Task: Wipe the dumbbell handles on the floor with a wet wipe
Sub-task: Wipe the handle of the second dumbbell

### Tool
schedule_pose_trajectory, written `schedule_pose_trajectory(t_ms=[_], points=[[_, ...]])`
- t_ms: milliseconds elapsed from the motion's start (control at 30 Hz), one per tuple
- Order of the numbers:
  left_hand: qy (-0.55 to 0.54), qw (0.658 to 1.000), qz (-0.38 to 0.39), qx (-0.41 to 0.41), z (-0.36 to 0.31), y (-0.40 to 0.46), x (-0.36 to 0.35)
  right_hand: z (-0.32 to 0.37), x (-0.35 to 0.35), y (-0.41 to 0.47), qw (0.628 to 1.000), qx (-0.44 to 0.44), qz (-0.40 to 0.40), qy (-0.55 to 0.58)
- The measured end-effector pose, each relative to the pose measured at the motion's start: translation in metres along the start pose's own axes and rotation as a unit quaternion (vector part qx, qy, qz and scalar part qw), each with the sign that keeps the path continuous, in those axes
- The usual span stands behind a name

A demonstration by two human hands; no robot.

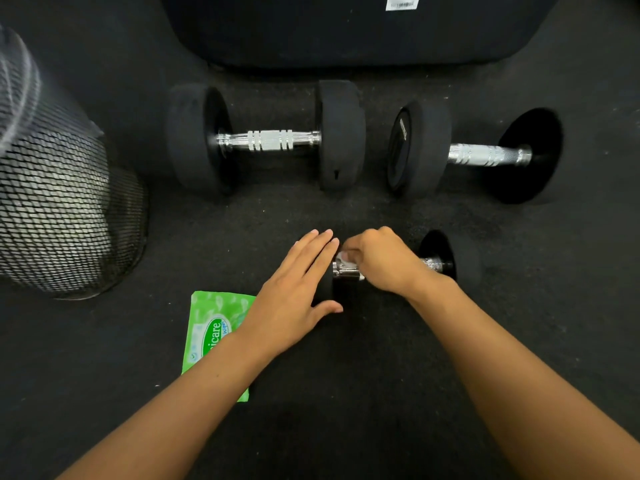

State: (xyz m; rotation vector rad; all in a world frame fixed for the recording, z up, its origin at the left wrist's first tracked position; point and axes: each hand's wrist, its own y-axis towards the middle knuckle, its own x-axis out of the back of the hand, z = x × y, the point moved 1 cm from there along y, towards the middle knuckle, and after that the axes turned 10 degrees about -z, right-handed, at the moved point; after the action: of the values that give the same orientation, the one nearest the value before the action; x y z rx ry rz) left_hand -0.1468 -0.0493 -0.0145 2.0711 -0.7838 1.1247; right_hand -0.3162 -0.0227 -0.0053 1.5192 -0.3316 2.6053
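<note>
A small dumbbell (pixel 437 263) with black ends and a chrome handle lies on the dark floor near me. My right hand (pixel 382 259) is closed over its handle, pressing a white wet wipe (pixel 343 257) against the chrome. My left hand (pixel 298 292) rests flat, fingers together, on the dumbbell's left end, which it hides. Two bigger dumbbells lie farther back: one at the centre (pixel 268 140) and one to the right (pixel 478 154), both with bare chrome handles.
A green pack of wet wipes (pixel 211 327) lies on the floor under my left forearm. A black wire mesh bin (pixel 59 209) stands at the left. A large dark padded object (pixel 346 29) fills the back.
</note>
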Motion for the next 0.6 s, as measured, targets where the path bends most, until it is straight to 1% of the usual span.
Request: schedule_pose_trajectory(t_ms=[67,133,200,267,367,433,533,600], points=[[-0.001,1.0,0.002,0.003,0.0,0.002,0.0,0.005,-0.001,0.002,1.0,0.001,-0.013,-0.016],[-0.001,1.0,0.004,0.005,0.002,0.005,0.001,0.012,-0.005,-0.005,0.998,0.029,-0.043,-0.048],[0.001,1.0,0.006,0.005,0.002,0.004,0.001,0.01,-0.006,-0.018,0.996,0.057,-0.061,-0.04],[0.001,1.0,0.003,0.004,0.001,0.001,0.0,0.005,-0.002,-0.02,0.995,0.051,-0.074,-0.031],[-0.001,1.0,0.001,0.004,0.001,0.002,0.0,0.012,-0.007,-0.01,0.994,0.028,-0.073,-0.081],[-0.011,1.0,0.005,0.011,0.002,0.006,0.002,0.021,-0.016,-0.02,0.989,0.062,-0.107,-0.08],[-0.024,1.0,0.016,0.011,0.002,0.007,0.003,0.003,-0.024,-0.041,0.974,0.137,-0.172,-0.046],[-0.027,0.999,0.017,0.009,0.002,0.008,0.003,-0.005,-0.03,-0.037,0.97,0.135,-0.198,-0.037]])
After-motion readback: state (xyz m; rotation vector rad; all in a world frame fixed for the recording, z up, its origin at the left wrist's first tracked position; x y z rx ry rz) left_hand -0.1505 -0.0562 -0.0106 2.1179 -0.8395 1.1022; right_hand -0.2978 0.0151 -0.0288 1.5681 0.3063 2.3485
